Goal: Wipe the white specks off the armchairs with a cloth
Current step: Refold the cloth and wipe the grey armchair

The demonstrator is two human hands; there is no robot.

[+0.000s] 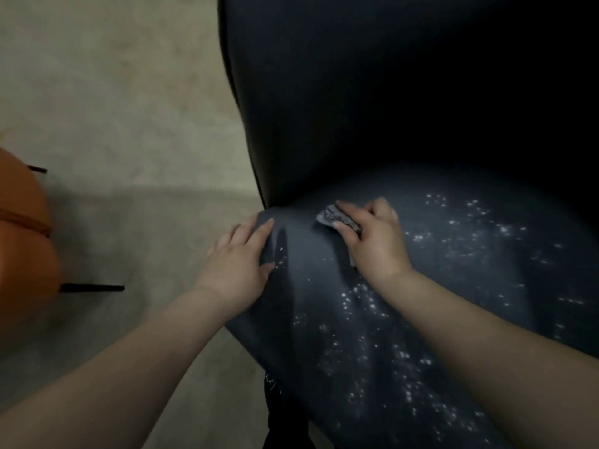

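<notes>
A dark blue armchair (324, 131) fills the right of the view, its seat dotted with white specks (382, 335) across the middle and right. My right hand (372, 241) presses a small grey cloth (335, 217) onto the seat near its back left corner; most of the cloth is hidden under the palm. My left hand (238, 264) lies flat on the seat's left edge, fingers spread, holding nothing. A few specks sit just right of its fingertips.
An orange armchair (22, 241) with thin black legs (92, 288) stands at the far left. Beige floor (129, 124) runs between the two chairs. The blue chair's tall backrest rises behind the seat.
</notes>
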